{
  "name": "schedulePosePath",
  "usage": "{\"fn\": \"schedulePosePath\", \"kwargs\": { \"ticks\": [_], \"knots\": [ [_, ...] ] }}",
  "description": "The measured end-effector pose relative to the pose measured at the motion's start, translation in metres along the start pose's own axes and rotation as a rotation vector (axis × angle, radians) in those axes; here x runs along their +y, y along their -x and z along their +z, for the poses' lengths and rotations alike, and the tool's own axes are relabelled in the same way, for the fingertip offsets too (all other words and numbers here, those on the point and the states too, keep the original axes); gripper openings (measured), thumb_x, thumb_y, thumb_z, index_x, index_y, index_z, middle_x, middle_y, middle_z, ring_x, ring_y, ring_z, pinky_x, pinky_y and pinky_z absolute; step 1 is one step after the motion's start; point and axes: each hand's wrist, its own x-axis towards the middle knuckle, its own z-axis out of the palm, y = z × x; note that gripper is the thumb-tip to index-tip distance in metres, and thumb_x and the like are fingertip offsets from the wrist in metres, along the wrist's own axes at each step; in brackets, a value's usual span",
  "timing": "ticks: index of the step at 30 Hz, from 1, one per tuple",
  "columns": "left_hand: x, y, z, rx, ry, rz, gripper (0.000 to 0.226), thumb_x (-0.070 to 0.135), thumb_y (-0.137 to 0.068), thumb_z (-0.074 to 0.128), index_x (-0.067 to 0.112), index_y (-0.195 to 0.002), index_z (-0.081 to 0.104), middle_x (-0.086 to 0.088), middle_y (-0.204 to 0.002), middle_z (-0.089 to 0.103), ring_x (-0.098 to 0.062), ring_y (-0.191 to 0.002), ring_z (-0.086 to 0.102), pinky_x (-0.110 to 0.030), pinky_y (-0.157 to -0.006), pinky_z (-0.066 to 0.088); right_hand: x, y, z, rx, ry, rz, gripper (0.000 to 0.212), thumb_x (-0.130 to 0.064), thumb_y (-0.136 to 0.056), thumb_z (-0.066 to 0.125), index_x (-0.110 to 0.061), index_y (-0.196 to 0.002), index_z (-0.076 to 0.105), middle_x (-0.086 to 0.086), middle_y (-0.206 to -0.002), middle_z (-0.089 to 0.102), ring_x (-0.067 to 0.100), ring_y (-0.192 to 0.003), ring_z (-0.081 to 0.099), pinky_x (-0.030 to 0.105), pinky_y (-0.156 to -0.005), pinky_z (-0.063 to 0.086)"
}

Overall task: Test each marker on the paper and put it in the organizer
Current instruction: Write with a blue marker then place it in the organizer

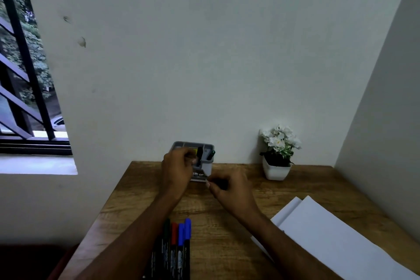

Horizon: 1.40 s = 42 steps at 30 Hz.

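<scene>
A grey organizer (193, 144) stands at the desk's far edge against the wall. A black-capped marker (199, 154) and a green-capped marker (212, 154) stand upright in it. My left hand (176, 170) covers the organizer's left front, fingers curled close beside the black-capped marker; what they hold is hidden and blurred. My right hand (231, 191) is just in front of the organizer and pinches a dark marker (218, 183). Several capped markers (181, 234) in green, red and blue lie side by side near me. White paper sheets (329, 236) lie at the right.
A small labelled card or box (198, 176) lies at the organizer's foot. A white pot of white flowers (276, 167) stands at the back right of the wooden desk (141, 188). Walls close in behind and to the right; a barred window (25, 88) is at the left.
</scene>
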Motion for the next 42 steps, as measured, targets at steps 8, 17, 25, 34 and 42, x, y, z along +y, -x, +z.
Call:
{"fn": "schedulePosePath", "kwargs": {
  "ticks": [8,17,25,34,42],
  "knots": [
    [-0.005,0.044,-0.031,-0.491,-0.020,0.077,0.034,0.002,-0.080,0.073,0.021,-0.108,0.072,0.011,-0.106,0.071,0.007,-0.091,0.064,-0.010,-0.085,0.051,-0.016,0.030,0.007,-0.140,0.029,0.039,0.013,-0.016,-0.087,0.075,-0.020,-0.099,0.081,-0.009,-0.093,0.078,-0.006,-0.078,0.067,0.008,-0.072,0.053],
    [-0.010,0.073,-0.063,-0.757,-0.062,0.197,0.039,0.005,-0.083,0.069,0.027,-0.115,0.070,0.017,-0.112,0.070,0.008,-0.104,0.060,-0.008,-0.090,0.045,-0.036,0.064,0.018,-0.269,0.092,0.200,0.011,-0.026,-0.080,0.077,-0.016,-0.079,0.080,-0.003,-0.078,0.077,0.006,-0.073,0.070,0.030,-0.072,0.061],
    [-0.011,0.080,-0.063,-0.755,-0.085,0.268,0.040,0.001,-0.080,0.069,0.021,-0.114,0.071,0.011,-0.113,0.071,0.010,-0.101,0.059,0.000,-0.085,0.040,-0.055,0.069,0.019,-0.314,0.249,0.271,0.029,-0.042,-0.076,0.076,-0.018,-0.073,0.060,-0.004,-0.068,0.058,0.011,-0.062,0.056,0.027,-0.048,0.040],
    [-0.003,0.079,-0.055,-0.799,-0.092,0.306,0.040,0.004,-0.084,0.068,0.023,-0.119,0.068,0.014,-0.116,0.068,0.025,-0.095,0.051,0.002,-0.081,0.039,-0.054,0.064,0.005,-0.308,0.348,0.256,0.021,-0.031,-0.079,0.073,-0.018,-0.071,0.059,-0.003,-0.069,0.056,0.012,-0.063,0.056,0.026,-0.051,0.041],
    [0.024,0.071,-0.032,-0.649,-0.041,0.375,0.017,0.013,-0.084,0.071,0.019,-0.100,0.074,0.008,-0.095,0.072,0.000,-0.088,0.061,-0.010,-0.075,0.046,-0.026,0.056,-0.031,-0.195,0.244,0.247,0.020,-0.031,-0.087,0.075,-0.016,-0.099,0.078,-0.005,-0.086,0.071,0.004,-0.074,0.061,0.017,-0.057,0.042]
  ]
}}
